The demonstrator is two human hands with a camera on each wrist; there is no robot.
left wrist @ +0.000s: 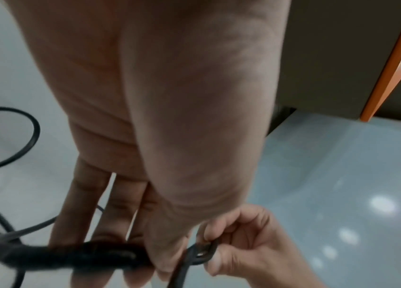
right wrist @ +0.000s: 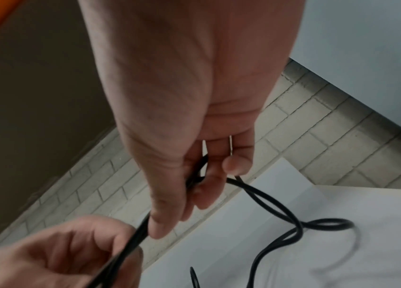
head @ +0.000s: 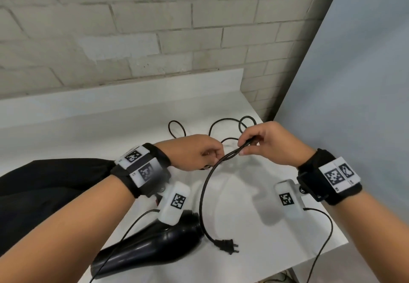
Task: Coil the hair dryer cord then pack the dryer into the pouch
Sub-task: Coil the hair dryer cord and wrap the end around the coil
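My left hand and my right hand are raised side by side over the middle of the white table, each gripping the black cord of the hair dryer. The left fingers are curled round a bunched length of it, and from the left wrist view that bundle lies across my fingertips with the thumb closing on it. My right thumb and fingers pinch two strands laid together, which run slanting down to the left hand just beside it. From the left hand one strand hangs in a long curve toward me and ends in the two-pin plug, lying flat on the table near the front edge. More cord lies in loose loops on the far part of the table beyond my hands. The black hair dryer lies on its side at the near left, partly under my left forearm, its rounded end just beside the hanging strand. A black fabric piece, which I take for the pouch, lies flat at the far left under my left wrist. A brick wall stands behind the table.
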